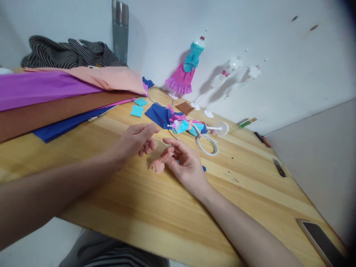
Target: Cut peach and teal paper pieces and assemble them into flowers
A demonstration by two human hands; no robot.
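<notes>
My right hand [185, 163] has its thumb and fingers closed on a small peach paper piece [158, 167], which is ruffled at its lower end. To its left, my left hand [139, 139] hovers over the wooden table [116, 196] with its fingers curled; whether anything is between them is too blurred to tell. Just beyond the hands lies a small dress form [183, 126] wrapped in blue, pink and turquoise paper, its round white base toward the right. A roll of white tape [207, 145] rests beside it.
Large crepe sheets [50, 89] cover the back left, near a striped cloth [69, 53] and a bottle [120, 33]. A dressed form [189, 66] and white forms [230, 66] stand by the wall. A cutter [279, 168] and phone [319, 237] lie at the right.
</notes>
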